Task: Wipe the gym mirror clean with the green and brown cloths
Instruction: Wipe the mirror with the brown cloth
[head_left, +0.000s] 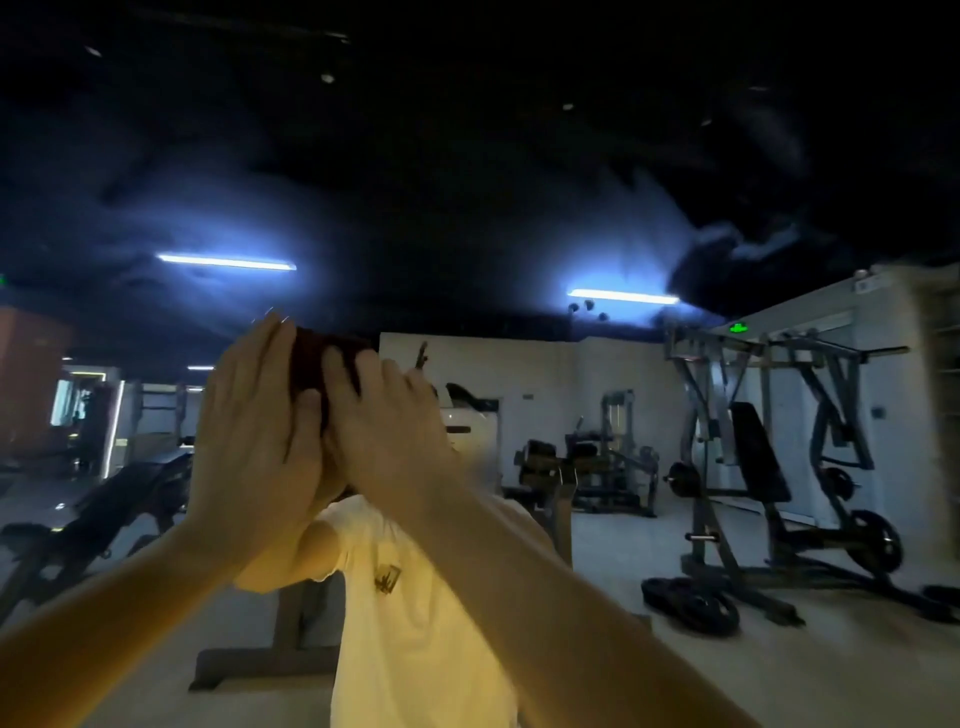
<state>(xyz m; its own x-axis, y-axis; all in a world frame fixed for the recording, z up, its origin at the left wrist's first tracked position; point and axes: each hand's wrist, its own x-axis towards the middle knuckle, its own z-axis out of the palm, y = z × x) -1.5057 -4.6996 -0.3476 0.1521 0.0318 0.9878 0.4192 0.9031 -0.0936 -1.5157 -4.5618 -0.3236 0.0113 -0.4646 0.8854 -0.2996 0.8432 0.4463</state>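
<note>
I see 2 long lights glowing on the dark ceiling (467, 130), the left light (226, 261) and the right light (622, 296), with a small green sign (738, 328) near the right one. A big grey weight machine (769, 467) stands on my right, black round weights (691, 605) lie on the floor (623, 545) by it, and a black bench (119, 499) sits on my left.

Left hand (254, 415), right hand (389, 431) and both forearms (545, 597) are bare. In reflection the person wears a pale short-sleeved T-shirt (415, 649) with a small dark chest emblem (387, 578).
</note>
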